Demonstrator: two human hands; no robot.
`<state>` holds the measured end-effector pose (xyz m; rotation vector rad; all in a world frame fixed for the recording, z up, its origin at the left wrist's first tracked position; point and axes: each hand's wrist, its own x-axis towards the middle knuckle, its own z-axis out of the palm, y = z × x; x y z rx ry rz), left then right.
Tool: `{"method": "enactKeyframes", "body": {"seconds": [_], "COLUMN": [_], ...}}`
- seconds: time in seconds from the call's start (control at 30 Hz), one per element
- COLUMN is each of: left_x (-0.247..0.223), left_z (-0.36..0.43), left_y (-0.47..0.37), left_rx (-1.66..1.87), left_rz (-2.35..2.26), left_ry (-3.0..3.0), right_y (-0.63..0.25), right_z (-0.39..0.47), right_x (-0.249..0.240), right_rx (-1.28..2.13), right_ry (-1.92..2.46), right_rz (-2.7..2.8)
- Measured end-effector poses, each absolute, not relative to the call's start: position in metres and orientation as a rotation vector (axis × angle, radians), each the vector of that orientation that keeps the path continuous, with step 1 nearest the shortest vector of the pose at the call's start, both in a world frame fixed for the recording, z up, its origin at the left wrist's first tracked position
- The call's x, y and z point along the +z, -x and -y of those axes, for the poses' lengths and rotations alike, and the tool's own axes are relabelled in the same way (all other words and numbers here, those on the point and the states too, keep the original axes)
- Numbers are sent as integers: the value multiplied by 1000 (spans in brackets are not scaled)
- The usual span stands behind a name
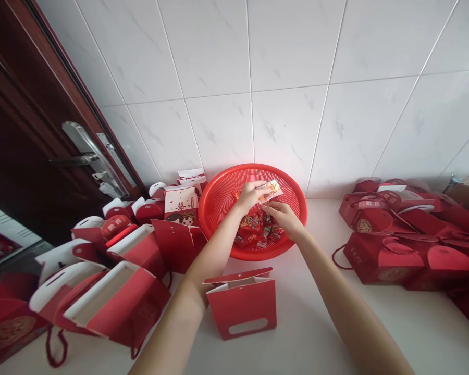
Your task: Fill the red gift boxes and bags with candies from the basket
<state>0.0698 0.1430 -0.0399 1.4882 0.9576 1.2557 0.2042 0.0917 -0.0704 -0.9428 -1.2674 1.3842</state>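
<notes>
My left hand is closed on a small pale cream-and-pink snack packet, above a round red plastic basket. Close under the packet is my right hand, its fingers stretched leftward and slightly apart; I see nothing held in them. Several wrapped sweets, mostly red, lie in the bottom of the basket, partly hidden by my hands. In front of the basket, between my forearms, a red cardboard gift box stands upright with its top open and an oval cut-out low on its face.
Several open red boxes crowd the left side, one printed with cartoon figures. Closed red boxes with rope handles stand at the right. A white tiled wall rises behind the white tabletop. A dark door is at the far left.
</notes>
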Motion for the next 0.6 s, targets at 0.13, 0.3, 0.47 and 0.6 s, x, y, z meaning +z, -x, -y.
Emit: {"method": "enactKeyframes", "body": {"seconds": [0.13, 0.3, 0.47, 0.6], "left_x": [-39, -42, -50, -56], "left_z": [-143, -144, -149, -156], "left_y": [-70, -68, -66, -56], "left_rx": [1251, 1226, 1079, 965], "left_rz": [-1023, -1197, -1383, -1605], "left_ry": [-1511, -1565, -1675, -1770], "right_y": [-203, -206, -208, -206], "right_z": [-93, -94, -97, -99], "right_x": [-70, -69, -70, -72], "right_rx": [1392, 1396, 1369, 1319], "right_ry": [942, 972, 971, 953], "right_rz": [1226, 1146, 1081, 1011]}}
